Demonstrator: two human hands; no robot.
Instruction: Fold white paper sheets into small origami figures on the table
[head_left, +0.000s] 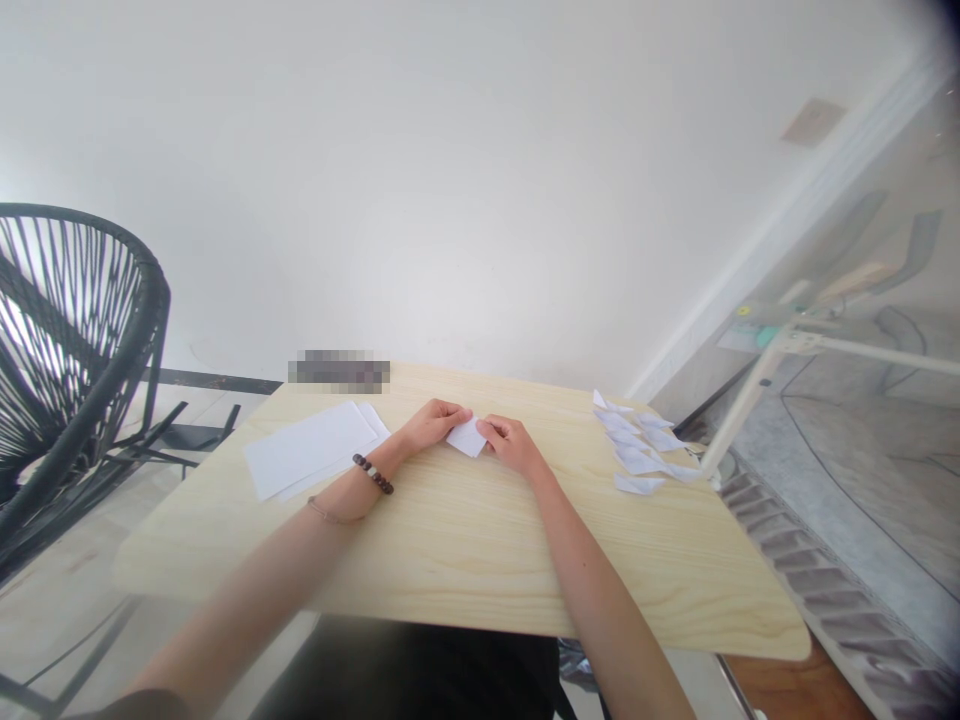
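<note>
Near the middle of the table, a small folded piece of white paper is held between both hands. My left hand pinches its upper left side, thumb on top. My right hand grips its right edge between thumb and fingers. Dark beads circle my left wrist. To the left lie flat white sheets, overlapping one another. Several folded white paper pieces rest in rows at the right side of the table. The fingers beneath the held paper are partly hidden.
A blurred-out dark object sits at the table's back left corner. A black woven chair stands at the left. Beyond the table's right edge is a white metal frame. A white wall rises behind the table.
</note>
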